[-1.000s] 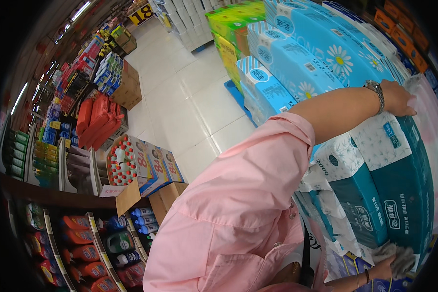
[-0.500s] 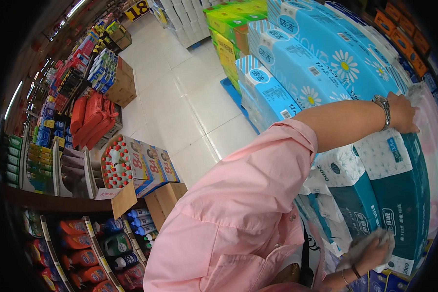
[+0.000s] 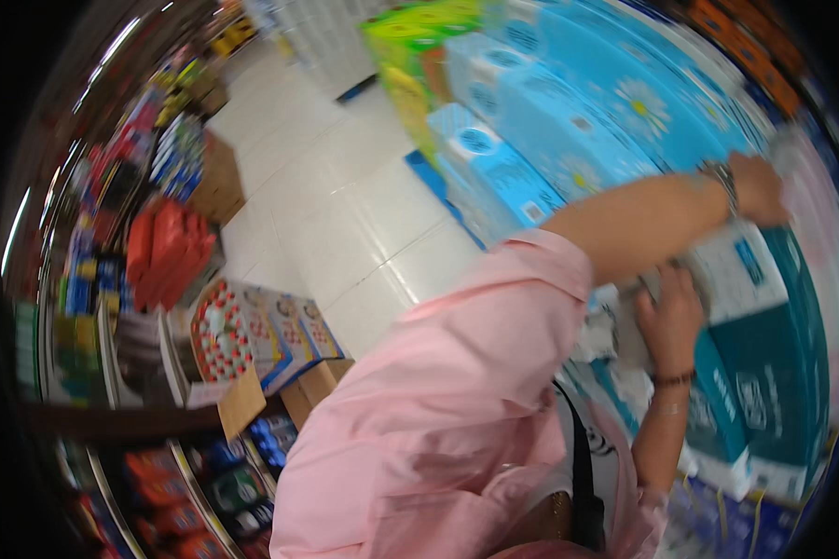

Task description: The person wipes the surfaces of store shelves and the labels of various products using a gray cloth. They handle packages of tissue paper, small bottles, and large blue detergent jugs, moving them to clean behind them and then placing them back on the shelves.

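My left hand (image 3: pixel 761 191), with a metal watch on its wrist, reaches across to the far right. It lies over the upper edge of the tissue packs, next to a pinkish plastic wrap (image 3: pixel 806 182); blur softens its fingers, which look extended. Below it, my right hand (image 3: pixel 673 321) presses a grey cloth (image 3: pixel 630 334) against white-and-teal tissue packs (image 3: pixel 764 349). The cloth shows on both sides of the fingers. Blue tissue packs with daisies (image 3: pixel 639 107) are stacked beyond my left forearm.
Green-and-yellow cartons (image 3: pixel 401 65) stand behind the blue packs, on a blue pallet (image 3: pixel 431 191). A tiled aisle (image 3: pixel 336 214) runs between them and shelves at left. Red bags (image 3: pixel 168 252), an open carton of red-capped bottles (image 3: pixel 222 335) and shelved bottles (image 3: pixel 158 494) line that side.
My right hand has moved up with the cloth, from the packs' lower part to their upper part. My left hand stays on the packs. The view has shifted slightly and blurred.
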A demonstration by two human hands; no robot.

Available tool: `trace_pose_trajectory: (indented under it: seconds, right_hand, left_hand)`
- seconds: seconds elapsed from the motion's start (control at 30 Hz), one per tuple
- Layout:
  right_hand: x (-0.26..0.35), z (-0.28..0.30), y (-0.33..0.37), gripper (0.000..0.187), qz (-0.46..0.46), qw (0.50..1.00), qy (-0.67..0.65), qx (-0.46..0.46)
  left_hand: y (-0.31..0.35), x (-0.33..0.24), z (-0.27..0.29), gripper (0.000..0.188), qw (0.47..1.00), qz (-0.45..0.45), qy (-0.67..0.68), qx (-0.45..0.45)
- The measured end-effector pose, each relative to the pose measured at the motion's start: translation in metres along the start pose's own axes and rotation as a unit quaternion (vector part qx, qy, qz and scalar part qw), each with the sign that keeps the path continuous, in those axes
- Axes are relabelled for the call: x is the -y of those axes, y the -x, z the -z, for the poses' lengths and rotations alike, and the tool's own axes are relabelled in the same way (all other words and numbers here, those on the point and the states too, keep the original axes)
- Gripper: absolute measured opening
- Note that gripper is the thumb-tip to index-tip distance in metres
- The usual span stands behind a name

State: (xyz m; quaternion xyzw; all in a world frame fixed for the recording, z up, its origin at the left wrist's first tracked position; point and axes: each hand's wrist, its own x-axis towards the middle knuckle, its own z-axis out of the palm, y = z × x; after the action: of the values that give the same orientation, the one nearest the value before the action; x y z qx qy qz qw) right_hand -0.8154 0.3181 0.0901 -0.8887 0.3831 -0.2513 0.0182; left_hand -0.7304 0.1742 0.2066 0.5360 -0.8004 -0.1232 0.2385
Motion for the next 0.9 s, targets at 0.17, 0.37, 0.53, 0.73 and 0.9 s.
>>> trace_pose_trajectory:
  seconds: [0.17,0.37,0.53,0.73,0.9]
  right_hand:
    - [0.0,-0.014,-0.003,0.04,0.008,1.0,-0.008,-0.01]
    - [-0.02,-0.007,0.077,0.046,-0.021,0.99,-0.001,-0.139]
    - [-0.09,0.018,0.196,0.039,-0.197,0.932,0.166,-0.254]
    - [-0.188,0.032,0.316,0.056,-0.414,0.757,0.205,-0.461]
    - [-0.171,-0.043,0.293,0.056,-0.555,0.507,-0.151,-0.642]
  left_hand:
    - [0.005,0.008,0.015,0.058,0.995,-0.095,0.012,-0.038]
    - [-0.004,0.026,0.014,0.052,0.994,-0.097,-0.025,-0.034]
    - [-0.027,0.042,-0.007,0.059,0.993,-0.119,-0.015,-0.016]
    - [-0.033,0.047,-0.002,0.054,0.996,-0.088,0.012,0.003]
    - [-0.037,0.055,0.004,0.048,0.99,-0.144,0.0,0.007]
